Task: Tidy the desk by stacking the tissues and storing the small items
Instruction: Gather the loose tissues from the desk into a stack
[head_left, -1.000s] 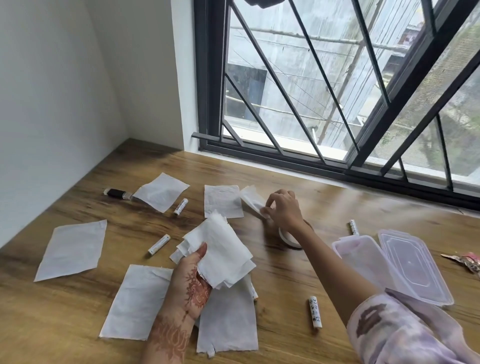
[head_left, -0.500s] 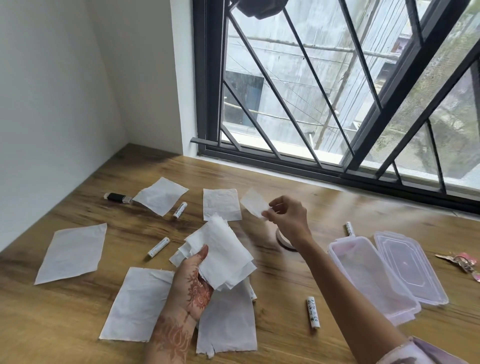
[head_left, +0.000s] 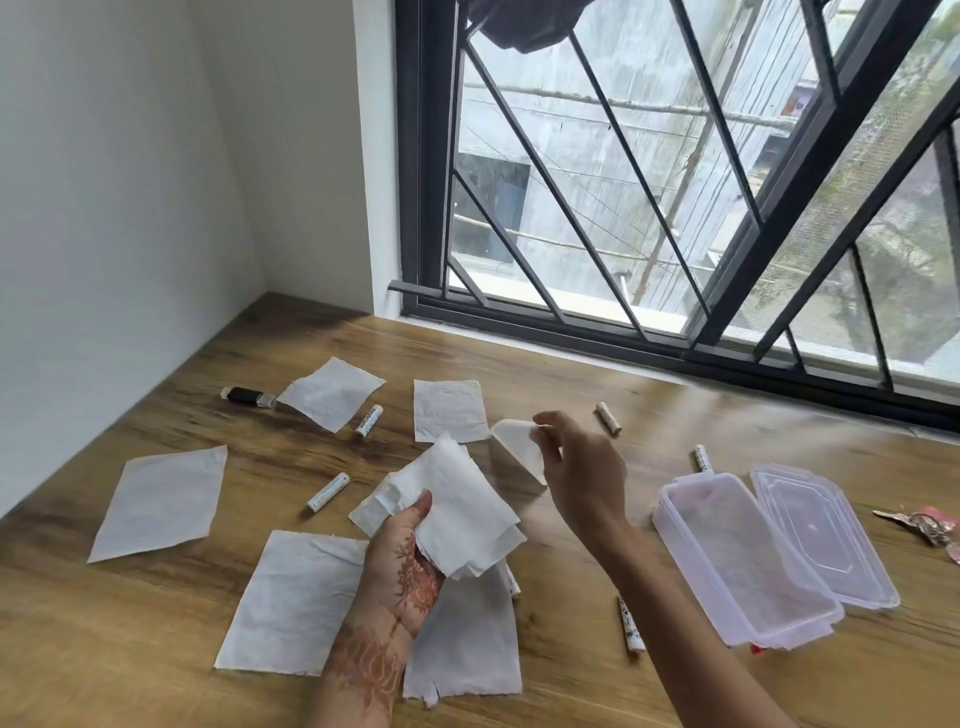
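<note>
Left hand holds tissues; right hand pinches one tissue.

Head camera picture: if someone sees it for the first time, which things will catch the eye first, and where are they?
First, the two hands at the centre: the left hand grips a stack of tissues, and the right hand pinches one single tissue above the wooden desk. Loose tissues lie flat on the desk's left and near side. At right sits a clear plastic box, its lid beside it.

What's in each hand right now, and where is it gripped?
Left hand grips the tissue stack at its lower left edge. Right hand pinches one tissue by its upper right corner.
</note>
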